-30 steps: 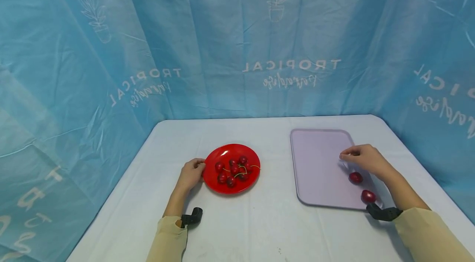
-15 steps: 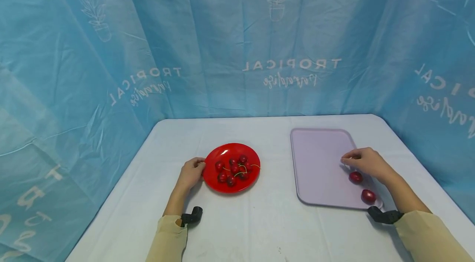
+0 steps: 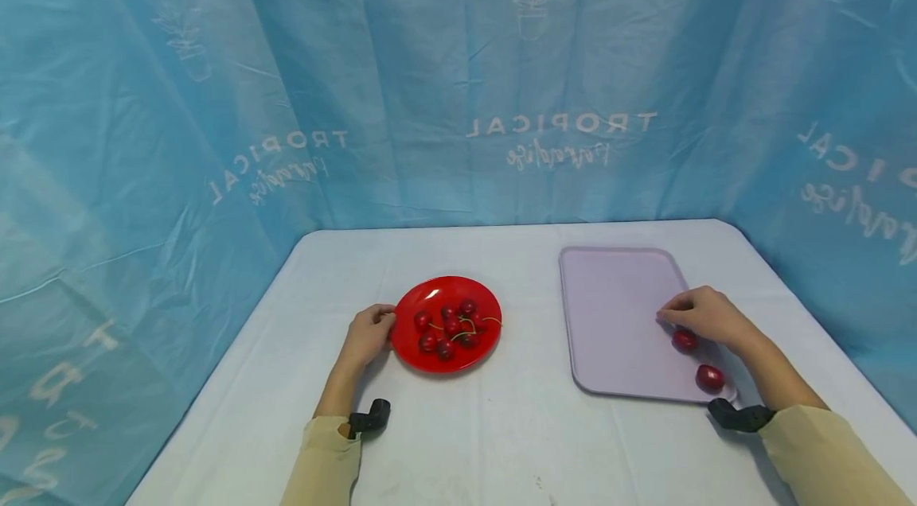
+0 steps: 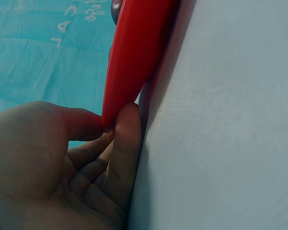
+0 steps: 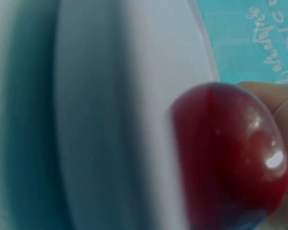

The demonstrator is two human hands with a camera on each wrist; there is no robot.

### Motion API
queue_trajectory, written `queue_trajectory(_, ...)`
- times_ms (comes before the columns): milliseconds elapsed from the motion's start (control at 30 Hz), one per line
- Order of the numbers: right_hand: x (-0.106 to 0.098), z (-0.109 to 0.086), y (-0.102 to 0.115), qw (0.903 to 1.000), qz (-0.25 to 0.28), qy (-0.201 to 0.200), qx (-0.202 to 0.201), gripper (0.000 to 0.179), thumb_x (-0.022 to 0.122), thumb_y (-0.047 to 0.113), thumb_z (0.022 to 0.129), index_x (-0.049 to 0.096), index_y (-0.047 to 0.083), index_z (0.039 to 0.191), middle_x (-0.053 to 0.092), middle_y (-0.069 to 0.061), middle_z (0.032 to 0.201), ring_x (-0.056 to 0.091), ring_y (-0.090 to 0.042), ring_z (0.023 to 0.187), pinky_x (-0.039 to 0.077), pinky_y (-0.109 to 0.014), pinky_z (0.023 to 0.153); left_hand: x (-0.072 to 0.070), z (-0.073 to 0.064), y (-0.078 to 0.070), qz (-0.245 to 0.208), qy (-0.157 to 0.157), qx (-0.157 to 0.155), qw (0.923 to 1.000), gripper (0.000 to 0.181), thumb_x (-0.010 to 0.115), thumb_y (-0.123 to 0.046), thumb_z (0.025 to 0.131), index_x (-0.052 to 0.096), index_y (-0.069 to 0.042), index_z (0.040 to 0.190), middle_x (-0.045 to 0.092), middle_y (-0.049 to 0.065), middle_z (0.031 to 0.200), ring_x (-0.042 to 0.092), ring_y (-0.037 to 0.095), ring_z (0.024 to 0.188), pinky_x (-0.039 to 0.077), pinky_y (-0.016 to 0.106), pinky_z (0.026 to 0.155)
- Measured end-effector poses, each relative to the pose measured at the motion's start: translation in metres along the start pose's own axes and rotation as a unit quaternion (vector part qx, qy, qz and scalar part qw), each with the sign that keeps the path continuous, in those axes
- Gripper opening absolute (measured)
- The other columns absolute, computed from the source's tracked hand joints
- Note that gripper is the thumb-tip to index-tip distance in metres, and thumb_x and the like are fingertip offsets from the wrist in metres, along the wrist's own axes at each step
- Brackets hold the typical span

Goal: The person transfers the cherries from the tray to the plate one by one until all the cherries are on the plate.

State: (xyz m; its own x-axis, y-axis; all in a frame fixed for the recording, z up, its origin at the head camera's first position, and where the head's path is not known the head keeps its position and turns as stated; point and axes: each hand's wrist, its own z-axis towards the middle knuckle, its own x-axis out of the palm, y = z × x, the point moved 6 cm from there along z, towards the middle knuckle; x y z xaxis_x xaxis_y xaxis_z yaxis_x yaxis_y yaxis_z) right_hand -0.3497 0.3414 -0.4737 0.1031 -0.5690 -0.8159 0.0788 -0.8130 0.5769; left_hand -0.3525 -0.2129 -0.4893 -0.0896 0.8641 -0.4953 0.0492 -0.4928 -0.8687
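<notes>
In the head view, my left hand (image 3: pixel 368 336) holds the left rim of a round red plate (image 3: pixel 411 356). The left wrist view shows the thumb on top of the plate's edge (image 4: pixel 129 62) and a finger below it. Several dark red cherries (image 3: pixel 452 326), some with green stems, lie on the plate. Over the right side of a pale purple tray (image 3: pixel 616 315) is my right hand (image 3: pixel 705 314), thumb and fingers bent downward close together. Whatever may be between its fingertips is hidden. Two glossy red plum-like fruits (image 3: pixel 710 379) lie on the tray below this hand; one (image 5: pixel 230 158) blocks much of the right wrist view.
A white cloth (image 3: pixel 501 442) covers the table. Blue curtains (image 3: pixel 430 76) with white lettering hang behind it and along both sides. Each wrist wears a black camera band (image 3: pixel 741 415). White tabletop lies between the plate and the tray.
My right hand has lowered slightly toward the tray, its fingertips coming nearer to the surface. The left hand, the plate and the fruits have stayed in place.
</notes>
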Motion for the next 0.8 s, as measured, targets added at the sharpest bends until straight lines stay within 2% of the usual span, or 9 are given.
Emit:
queue_trajectory(367,0.001,-0.001,0.003,0.9995,0.027,-0.006,0.017,0.04,0.069,0.039,0.087,0.072,0.001,0.099,0.064,-0.004,0.084,0.052,-0.024,0.081,0.045,-0.031,0.063,-0.005,-0.004,0.001,0.004,-0.002,-0.006,1.0,0.032,0.049,-0.019,0.097,0.061,-0.001,0.121,0.063,0.012,0.101,0.06,0.019,0.072,0.053,0.029,0.063)
queue_trajectory(600,-0.004,-0.004,0.007,0.9987,0.037,-0.021,0.029,0.043,0.068,0.039,0.088,0.071,0.0,0.103,0.065,-0.011,0.095,0.053,-0.028,0.086,0.045,-0.031,0.065,-0.004,-0.004,-0.003,-0.013,0.009,0.005,0.9999,0.033,0.049,-0.017,0.097,0.059,0.002,0.122,0.063,0.014,0.099,0.061,0.02,0.069,0.054,0.031,0.061)
queue_trajectory(800,-0.005,-0.005,0.009,0.9982,0.051,-0.026,0.02,0.046,0.067,0.042,0.088,0.07,-0.001,0.106,0.065,-0.012,0.096,0.052,-0.028,0.087,0.045,-0.033,0.067,0.0,-0.003,-0.003,-0.013,0.005,-0.005,0.9999,0.031,0.05,-0.018,0.097,0.06,0.0,0.121,0.063,0.013,0.099,0.061,0.019,0.069,0.054,0.03,0.061)
